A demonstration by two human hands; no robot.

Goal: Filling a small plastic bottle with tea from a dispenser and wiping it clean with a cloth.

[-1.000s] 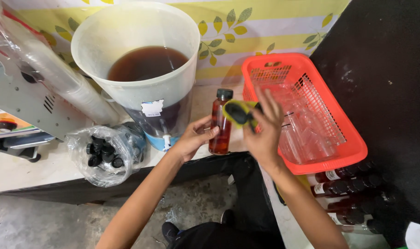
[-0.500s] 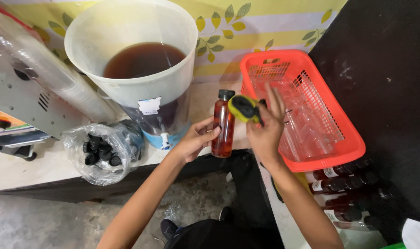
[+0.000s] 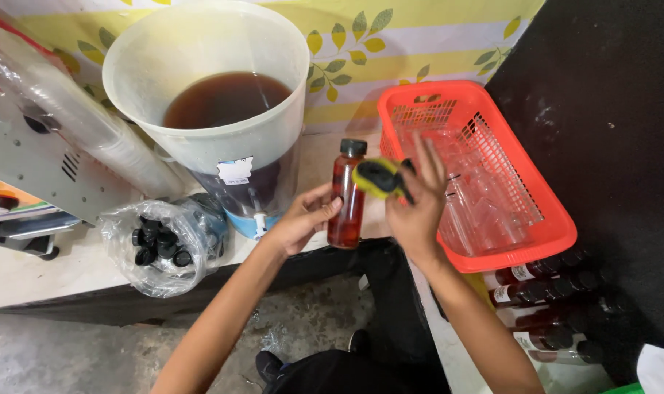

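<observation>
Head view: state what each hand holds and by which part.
The left hand grips the capped bottle of brown liquid around its lower body. The right hand holds a yellow-and-black tool by one end, near the bottle's neck.

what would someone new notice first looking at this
Probably the small bottle of reddish-brown liquid with a black cap at the centre, held upright by the left hand, while the right hand holds a yellow and black tool beside its cap. Behind it to the left stands a big white bucket of dark liquid, and to the right an orange-red basket holding clear empty bottles.
</observation>
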